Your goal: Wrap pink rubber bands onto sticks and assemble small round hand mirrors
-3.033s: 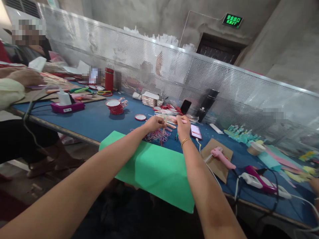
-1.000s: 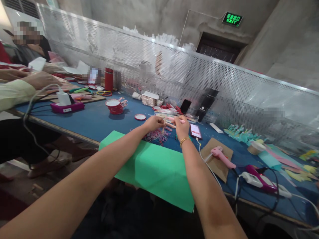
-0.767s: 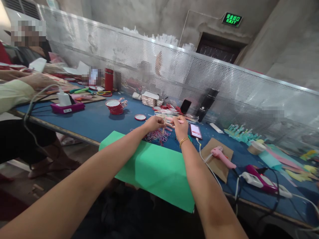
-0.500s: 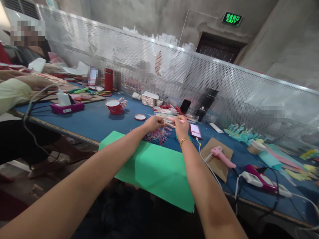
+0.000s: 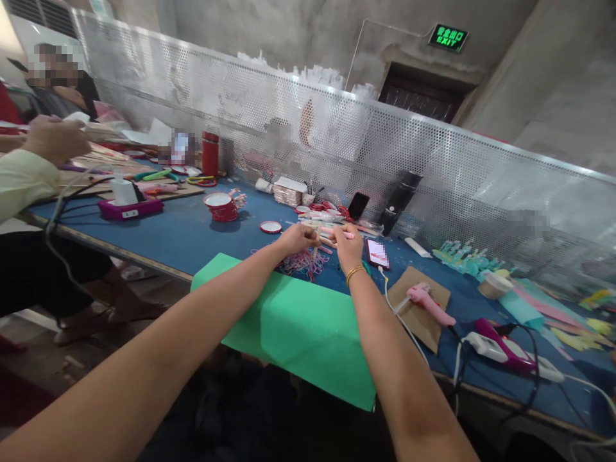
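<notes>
My left hand (image 5: 299, 239) is closed in a pinch over the middle of the table, on a small pale strip (image 5: 316, 252) that hangs below the fingertips. Just to its right, my right hand (image 5: 349, 247) grips a slim pink pen-like tool (image 5: 328, 230) whose tip points toward the left hand. Beneath the hands lies a tangle of pink, purple and blue strings (image 5: 304, 264). Under my forearms a green sheet (image 5: 293, 327) drapes over the table edge. What exactly the left fingertips pinch is too small to make out fully.
Round red-rimmed pieces (image 5: 221, 208) stand stacked at left. A pink glue gun (image 5: 430, 304) rests on cardboard (image 5: 404, 289), near a purple power strip (image 5: 505, 346) with cables. A lit phone (image 5: 378, 253) and a black bottle (image 5: 400, 202) are at right. A co-worker's hand (image 5: 55, 138) is far left.
My right hand has shifted very slightly left, still gripping the pink pen-like tool. My left hand stays nearly in place. The co-worker's hand at far left has risen off the table.
</notes>
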`<state>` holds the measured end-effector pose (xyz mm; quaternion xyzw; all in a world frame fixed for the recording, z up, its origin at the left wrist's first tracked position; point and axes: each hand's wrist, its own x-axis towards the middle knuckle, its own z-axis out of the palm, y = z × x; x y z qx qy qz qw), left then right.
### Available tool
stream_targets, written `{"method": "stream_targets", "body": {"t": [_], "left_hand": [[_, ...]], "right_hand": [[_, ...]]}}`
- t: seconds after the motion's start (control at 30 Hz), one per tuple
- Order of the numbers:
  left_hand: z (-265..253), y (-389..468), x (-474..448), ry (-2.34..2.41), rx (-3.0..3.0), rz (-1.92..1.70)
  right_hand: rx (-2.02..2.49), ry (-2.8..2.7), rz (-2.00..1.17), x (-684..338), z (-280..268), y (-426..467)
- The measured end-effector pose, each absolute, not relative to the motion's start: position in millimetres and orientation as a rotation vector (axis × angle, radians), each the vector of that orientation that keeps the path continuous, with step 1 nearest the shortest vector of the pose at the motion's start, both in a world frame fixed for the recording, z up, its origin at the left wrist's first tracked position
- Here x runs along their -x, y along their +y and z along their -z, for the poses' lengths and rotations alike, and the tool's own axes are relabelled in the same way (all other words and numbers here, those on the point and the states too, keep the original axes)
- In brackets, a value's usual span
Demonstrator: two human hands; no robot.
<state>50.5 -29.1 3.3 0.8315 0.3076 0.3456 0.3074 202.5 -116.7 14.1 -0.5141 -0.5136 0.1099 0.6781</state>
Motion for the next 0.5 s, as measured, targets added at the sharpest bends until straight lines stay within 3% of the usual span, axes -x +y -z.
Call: {"method": "stream_targets", "body": {"t": [0.5], "left_hand": [[-1.5, -26.5, -50.3, 0.784, -2.191, -0.937]], "right_hand": [[1.154, -1.168, -0.239, -201.2, -14.9, -117.5]]}}
